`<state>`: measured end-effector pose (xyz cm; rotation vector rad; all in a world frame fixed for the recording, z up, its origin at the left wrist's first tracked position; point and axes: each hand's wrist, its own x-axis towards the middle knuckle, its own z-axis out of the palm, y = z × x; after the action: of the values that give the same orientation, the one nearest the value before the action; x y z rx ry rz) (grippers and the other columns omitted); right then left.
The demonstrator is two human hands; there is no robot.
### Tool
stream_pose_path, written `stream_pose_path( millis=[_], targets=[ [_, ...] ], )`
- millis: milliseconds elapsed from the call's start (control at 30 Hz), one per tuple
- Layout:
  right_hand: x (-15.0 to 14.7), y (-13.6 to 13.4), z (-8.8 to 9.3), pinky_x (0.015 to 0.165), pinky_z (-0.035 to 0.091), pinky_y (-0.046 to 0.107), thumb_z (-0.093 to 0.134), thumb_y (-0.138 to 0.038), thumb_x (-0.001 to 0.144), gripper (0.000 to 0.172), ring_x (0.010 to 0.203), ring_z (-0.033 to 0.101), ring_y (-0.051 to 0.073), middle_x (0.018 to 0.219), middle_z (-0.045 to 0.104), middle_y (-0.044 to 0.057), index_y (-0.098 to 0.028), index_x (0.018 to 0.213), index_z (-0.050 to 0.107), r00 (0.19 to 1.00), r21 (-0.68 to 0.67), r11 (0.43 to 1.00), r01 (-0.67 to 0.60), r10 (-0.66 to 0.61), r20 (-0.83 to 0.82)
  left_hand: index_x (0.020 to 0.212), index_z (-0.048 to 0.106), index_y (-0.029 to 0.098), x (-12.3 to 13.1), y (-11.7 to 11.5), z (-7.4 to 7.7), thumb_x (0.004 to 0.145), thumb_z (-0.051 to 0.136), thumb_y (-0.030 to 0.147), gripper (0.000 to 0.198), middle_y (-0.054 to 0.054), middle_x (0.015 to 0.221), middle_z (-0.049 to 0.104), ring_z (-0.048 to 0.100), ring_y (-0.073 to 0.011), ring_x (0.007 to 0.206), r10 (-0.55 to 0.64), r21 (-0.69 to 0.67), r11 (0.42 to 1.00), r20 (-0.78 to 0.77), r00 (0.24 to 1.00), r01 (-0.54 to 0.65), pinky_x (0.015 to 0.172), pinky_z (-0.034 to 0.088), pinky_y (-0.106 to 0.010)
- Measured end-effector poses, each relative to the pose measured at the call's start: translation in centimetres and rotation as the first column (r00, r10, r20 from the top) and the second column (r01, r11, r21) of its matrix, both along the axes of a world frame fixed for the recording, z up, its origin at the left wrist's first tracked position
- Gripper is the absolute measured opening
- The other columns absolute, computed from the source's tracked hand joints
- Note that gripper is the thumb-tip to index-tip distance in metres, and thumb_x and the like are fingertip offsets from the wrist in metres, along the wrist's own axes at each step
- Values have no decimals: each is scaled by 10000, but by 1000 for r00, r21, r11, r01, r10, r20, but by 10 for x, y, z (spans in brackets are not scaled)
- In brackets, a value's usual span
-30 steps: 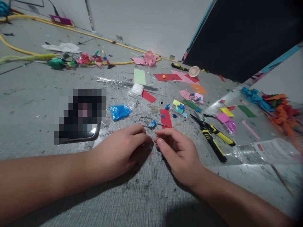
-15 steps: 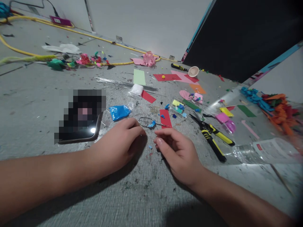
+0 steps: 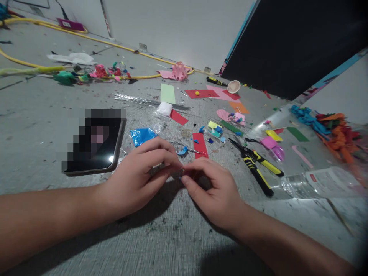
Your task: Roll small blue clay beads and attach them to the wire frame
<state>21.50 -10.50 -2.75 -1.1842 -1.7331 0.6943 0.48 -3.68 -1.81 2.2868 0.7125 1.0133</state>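
My left hand (image 3: 146, 172) arches over the grey floor, its thumb and fingers drawn together at the tips. Its fingertips meet those of my right hand (image 3: 215, 188), which is curled with thumb and forefinger close together. A tiny blue bit (image 3: 180, 178) shows at the right thumb tip; whether it is held or lies on the floor I cannot tell. Just beyond the fingers lies a twisted wire loop (image 3: 175, 145), partly hidden by my left hand, with blue clay (image 3: 183, 151) on it. The wire's end crosses a red paper strip (image 3: 200, 147).
A phone (image 3: 112, 153) and a blue clay packet (image 3: 140, 136) lie to the left. Yellow-black pliers (image 3: 253, 165) and a clear bottle (image 3: 324, 182) are on the right. Wires (image 3: 138, 99), a white clay packet (image 3: 165, 109) and a yellow cord (image 3: 109, 44) lie further back.
My hands have come together so that their fingertips meet. The left hand moved right and now covers part of the wire loop; the blue bit is at the right thumb.
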Motion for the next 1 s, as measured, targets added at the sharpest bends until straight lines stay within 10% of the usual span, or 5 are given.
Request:
stream_pose_path(
  millis=[300, 1000],
  targets=[
    [1, 2, 0, 717, 566, 289, 746, -130, 939, 90, 767, 683, 143, 863, 730, 12, -218, 955, 731, 999, 109, 994, -8, 3, 42, 911, 764, 192, 4, 3, -1, 909, 785, 143, 53, 3, 859, 722, 693, -131, 798, -33, -314, 947, 107, 994, 65, 703, 545, -227],
    [2, -2, 7, 683, 530, 282, 629, -110, 943, 129, 726, 623, 139, 805, 663, -9, -227, 895, 655, 996, 75, 997, -13, 6, 87, 839, 762, 188, 4, 2, -5, 1004, 665, 245, 201, 18, 698, 724, 649, -124, 635, -183, -331, 929, -18, 983, 167, 586, 478, -224]
  ],
)
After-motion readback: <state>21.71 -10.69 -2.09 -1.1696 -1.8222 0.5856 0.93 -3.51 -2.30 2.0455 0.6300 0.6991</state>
